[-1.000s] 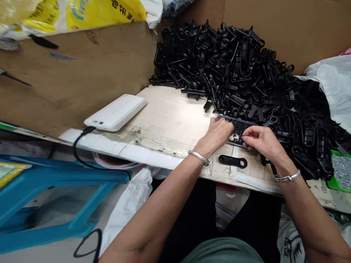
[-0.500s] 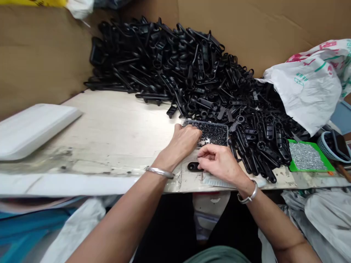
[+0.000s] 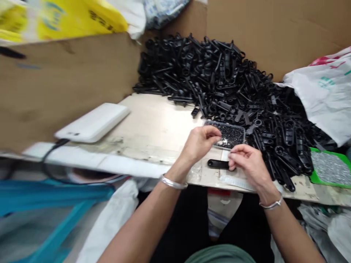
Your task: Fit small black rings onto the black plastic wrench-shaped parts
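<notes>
My left hand [image 3: 201, 142] is pinched at the near left edge of a clear tray [image 3: 245, 136] of tiny black parts [image 3: 231, 133]. Whatever its thumb and fingertips hold is too small to make out. Below the tray, a single black plastic handle-like piece [image 3: 218, 164] lies flat on the table, with a round hole at its left end. Over that piece's right end is my right hand [image 3: 248, 162], thumb and forefinger pressed together; any item between them cannot be made out.
A large heap of black plastic pieces [image 3: 197, 73] fills the back and right of the table [image 3: 153, 120]. A green tray [image 3: 315, 179] of small silvery pieces stands at right. White bags [image 3: 315, 98] hang over the heap. A white device [image 3: 93, 122] with a cable lies left.
The view has turned left, shifting everything rightward. My left hand has lifted out of the small parts and its fingertips are now pinched. My right hand stays close to the black handle-like piece.
</notes>
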A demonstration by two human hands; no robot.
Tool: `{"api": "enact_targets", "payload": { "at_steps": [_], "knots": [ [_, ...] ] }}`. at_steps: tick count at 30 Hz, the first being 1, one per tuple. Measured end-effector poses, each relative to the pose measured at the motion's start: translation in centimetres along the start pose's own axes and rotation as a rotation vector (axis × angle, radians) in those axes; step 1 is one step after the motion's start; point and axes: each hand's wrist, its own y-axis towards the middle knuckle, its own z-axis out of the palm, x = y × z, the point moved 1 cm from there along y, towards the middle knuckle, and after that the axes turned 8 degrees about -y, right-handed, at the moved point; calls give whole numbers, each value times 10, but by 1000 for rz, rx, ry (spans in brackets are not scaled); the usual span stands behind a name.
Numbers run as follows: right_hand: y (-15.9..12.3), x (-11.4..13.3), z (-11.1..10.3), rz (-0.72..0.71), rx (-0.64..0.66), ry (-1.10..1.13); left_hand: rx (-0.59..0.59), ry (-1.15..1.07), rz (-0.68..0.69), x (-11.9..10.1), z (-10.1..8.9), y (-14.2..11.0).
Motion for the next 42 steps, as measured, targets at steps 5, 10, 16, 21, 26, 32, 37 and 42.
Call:
{"api": "enact_targets", "payload": {
  "at_steps": [5,10,16,21,26,32,37,42],
  "knots": [
    [-1,4,-3,-43,-56,56,-35,-575,-172,-4,7,-30],
    [-6,10,2,-72,-64,52,-55,-788,-241,-4,12,-47],
    [-12,5,3,-106,-63,-37,-83,-820,-227,-2,17,-55],
    [-15,-2,2,-203,-55,-191,-87,-805,-193,-5,19,-58],
    [-18,2,4,-251,-84,-191,-67,-786,-170,-6,20,-59],
    [-20,5,5,-235,-52,-200,-41,-708,-149,-5,20,-61],
    [-20,2,3,-225,-17,-223,-15,-612,-89,-7,18,-63],
    [-22,-1,1,-202,-46,-328,-41,-561,-38,-8,18,-68]
  ]
}}
